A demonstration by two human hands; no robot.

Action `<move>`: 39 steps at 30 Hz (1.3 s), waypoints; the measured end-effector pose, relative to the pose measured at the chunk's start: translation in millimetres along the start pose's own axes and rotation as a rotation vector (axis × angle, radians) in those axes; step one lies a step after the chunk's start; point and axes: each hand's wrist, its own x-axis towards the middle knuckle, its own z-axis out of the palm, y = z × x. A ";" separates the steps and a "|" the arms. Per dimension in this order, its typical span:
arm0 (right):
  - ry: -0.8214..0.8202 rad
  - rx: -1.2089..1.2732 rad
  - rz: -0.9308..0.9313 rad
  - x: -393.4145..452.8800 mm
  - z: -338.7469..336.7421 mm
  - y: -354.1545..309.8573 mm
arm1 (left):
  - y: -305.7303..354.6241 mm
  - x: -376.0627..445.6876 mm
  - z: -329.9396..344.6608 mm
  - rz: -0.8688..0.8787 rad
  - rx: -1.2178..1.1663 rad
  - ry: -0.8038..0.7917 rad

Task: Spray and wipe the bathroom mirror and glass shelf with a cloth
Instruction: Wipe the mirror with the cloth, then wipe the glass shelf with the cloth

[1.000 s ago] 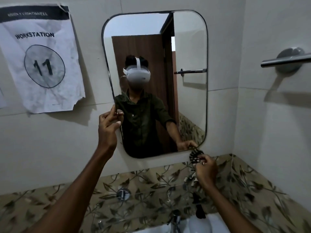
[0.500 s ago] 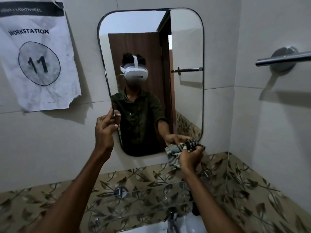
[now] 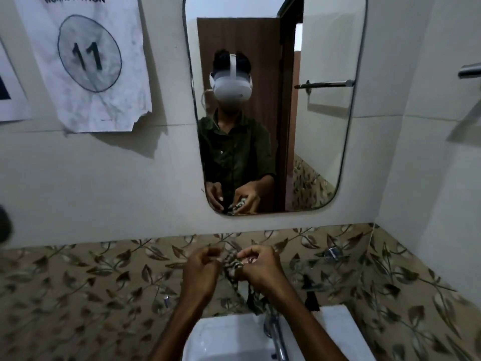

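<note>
You are bunching the cloth [image 3: 232, 264] with both hands [image 3: 201, 272] below the mirror [image 3: 273, 105]; next, it needs wiping.

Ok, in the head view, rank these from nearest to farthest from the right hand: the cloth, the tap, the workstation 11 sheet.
1. The cloth: pinched in the right hand, with the left hand beside it.
2. The tap: just below, over the white basin.
3. The workstation 11 sheet: far up on the wall, left of the mirror.
</note>
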 end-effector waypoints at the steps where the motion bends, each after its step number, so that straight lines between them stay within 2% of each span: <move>1: -0.054 0.009 -0.030 -9.0 0.7 0.7 | -11.4 -11.9 2.5 -0.084 -0.019 -0.046; 4: -0.139 0.035 -0.081 -24.6 0.5 10.3 | -32.2 -40.1 5.1 -0.320 -0.150 -0.149; 7: -0.192 0.203 0.001 -30.2 -4.4 20.0 | -43.0 -48.6 1.4 -0.439 -0.308 -0.230; 10: -0.165 0.320 0.066 -35.5 -11.5 29.2 | -49.7 -50.5 0.7 -0.394 -0.304 -0.203; 14: -0.107 0.242 0.054 -46.1 -21.4 49.7 | -51.3 -57.7 10.7 -0.262 -0.169 -0.045; 18: -0.210 0.115 0.058 -51.4 -24.4 72.4 | -50.5 -63.6 24.7 -0.098 -0.042 0.027; 22: -0.355 -0.019 0.047 -50.0 -34.2 81.8 | -50.7 -66.1 31.1 0.073 0.050 -0.028; 24: -0.384 -0.056 0.032 -47.1 -38.3 85.6 | -55.5 -67.8 34.5 0.075 0.070 -0.015; 27: -0.381 0.051 0.083 -41.9 -41.4 84.5 | -68.7 -68.7 37.7 0.017 0.141 0.055; 31: -0.274 0.095 0.165 -31.4 -42.6 82.4 | -80.5 -68.6 33.6 0.008 0.169 0.039; 34: -0.078 0.096 0.065 -16.2 -37.1 78.1 | -87.0 -61.1 18.4 0.040 0.189 0.164; 36: 0.048 0.041 -0.103 -9.7 -30.3 64.2 | -92.3 -52.1 3.7 0.052 0.225 0.270; 38: 0.023 -0.139 -0.293 -0.1 -15.5 52.8 | -98.7 -40.0 -12.5 0.082 0.286 0.364; 39: -0.059 -0.278 -0.342 4.9 -5.5 49.8 | -100.7 -34.4 -19.5 0.109 0.321 0.401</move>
